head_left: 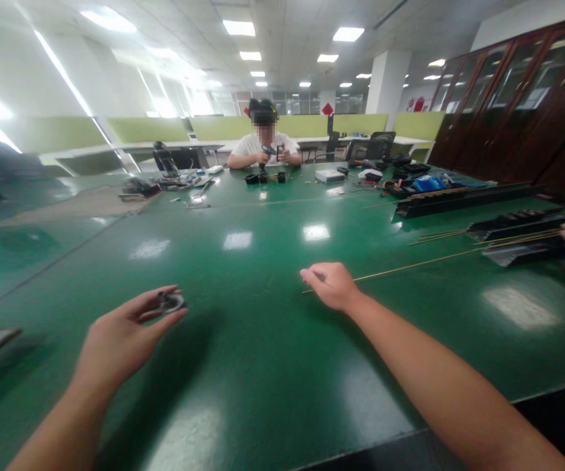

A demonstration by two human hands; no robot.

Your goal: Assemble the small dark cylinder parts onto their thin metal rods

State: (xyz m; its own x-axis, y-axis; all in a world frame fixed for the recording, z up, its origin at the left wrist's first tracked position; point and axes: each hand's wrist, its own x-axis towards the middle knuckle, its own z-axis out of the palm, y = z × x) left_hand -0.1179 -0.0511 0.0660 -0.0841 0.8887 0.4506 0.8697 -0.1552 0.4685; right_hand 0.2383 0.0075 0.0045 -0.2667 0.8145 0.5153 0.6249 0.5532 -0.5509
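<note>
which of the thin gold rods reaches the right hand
The long rod running from the right hand toward the black channels; the other gold rods end well short of that hand.

Room btwn L hand & R hand, but thin rod bars way on R.

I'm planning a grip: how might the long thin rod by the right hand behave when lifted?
The rod is probably light, being so thin. It looks straight, so it is likely springy rather than floppy. Given its length, the far end may sag or whip.
</note>
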